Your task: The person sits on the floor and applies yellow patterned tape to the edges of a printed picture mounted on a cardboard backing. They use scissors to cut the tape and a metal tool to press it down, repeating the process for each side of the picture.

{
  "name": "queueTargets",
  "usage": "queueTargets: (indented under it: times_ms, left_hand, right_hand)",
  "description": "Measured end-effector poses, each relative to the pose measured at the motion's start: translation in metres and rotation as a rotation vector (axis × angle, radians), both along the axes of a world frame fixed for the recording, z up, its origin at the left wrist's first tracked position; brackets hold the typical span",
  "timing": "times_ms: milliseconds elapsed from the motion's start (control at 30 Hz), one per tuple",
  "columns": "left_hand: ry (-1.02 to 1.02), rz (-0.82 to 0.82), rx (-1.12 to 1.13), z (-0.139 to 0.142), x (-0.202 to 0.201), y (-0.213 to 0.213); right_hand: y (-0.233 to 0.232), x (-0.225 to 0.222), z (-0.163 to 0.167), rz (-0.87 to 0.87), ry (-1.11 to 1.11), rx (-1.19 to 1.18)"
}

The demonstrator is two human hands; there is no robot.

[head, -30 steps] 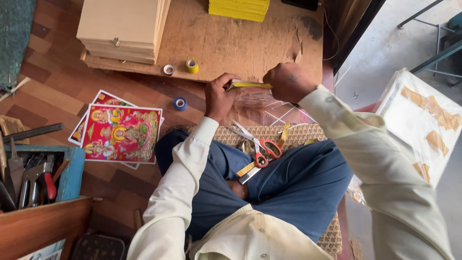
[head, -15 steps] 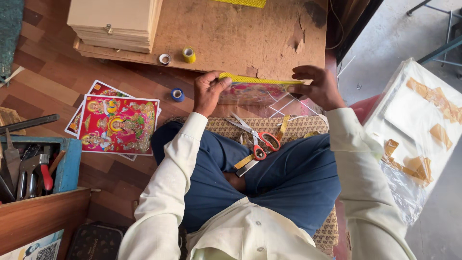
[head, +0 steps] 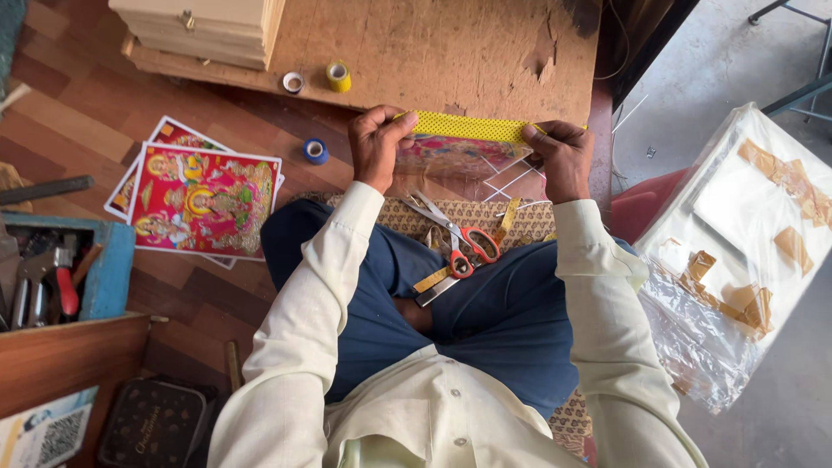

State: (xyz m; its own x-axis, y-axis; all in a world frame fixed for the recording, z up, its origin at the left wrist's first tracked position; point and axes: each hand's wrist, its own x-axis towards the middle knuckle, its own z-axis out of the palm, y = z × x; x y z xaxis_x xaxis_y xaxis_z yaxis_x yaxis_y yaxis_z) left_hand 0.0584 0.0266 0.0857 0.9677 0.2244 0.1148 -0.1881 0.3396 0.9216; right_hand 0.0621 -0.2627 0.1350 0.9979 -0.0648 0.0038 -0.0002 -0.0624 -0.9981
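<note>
— Head view first, biggest thing down: what's in front of you?

— Past my knees sits a worn brown wooden board [head: 485,52], with a stack of pale wooden boxes [head: 204,30] on its far left corner. To my right lies a large clear plastic-wrapped bundle of white sheets with brown tape scraps [head: 745,234]. On the dark red plank floor [head: 87,121] to my left is a pile of bright red and yellow picture prints [head: 204,204], and nearer me an open blue wooden tool tray [head: 108,269] with hand tools in it.

— And what are your hands on?

— Both are closed on the same piece: a colourful picture in a clear plastic sleeve with a yellow dotted strip along its top edge [head: 459,143]. My left hand [head: 374,147] pinches the strip's left end, thumb on top. My right hand [head: 559,160] grasps the right end. I hold it stretched flat between them, over the near edge of the board and above the patterned woven mat [head: 472,217] on which I sit.

— Anything smaller close by?

— Red-handled steel scissors [head: 459,243] rest on my blue trouser leg, just below the picture, beside a short yellow strip offcut [head: 431,280]. A small blue tape roll [head: 315,151] sits on the floor left of my left hand. On the board are a yellow tape roll [head: 338,76] and a white one [head: 294,82], side by side.
</note>
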Motion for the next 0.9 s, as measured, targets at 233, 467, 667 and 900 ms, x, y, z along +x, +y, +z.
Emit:
queueTargets:
  times_ms: [233, 467, 667, 900]
  left_hand:
    - [0.004, 0.045, 0.102, -0.003, -0.002, 0.001]
    - [-0.017, -0.001, 0.062, -0.004, 0.0, 0.003]
    - [-0.031, 0.004, 0.055, -0.012, 0.002, 0.001]
    - [-0.019, -0.004, 0.038, -0.006, 0.0, 0.001]
  right_hand:
    - [0.0, -0.002, -0.006, 0.0, -0.04, -0.073]
    - [0.006, -0.005, 0.02, -0.025, -0.269, -0.476]
    - [0.052, 0.012, 0.029, 0.349, -0.486, -0.725]
    - [0.079, 0.03, 0.031, 0.424, -0.455, -0.867]
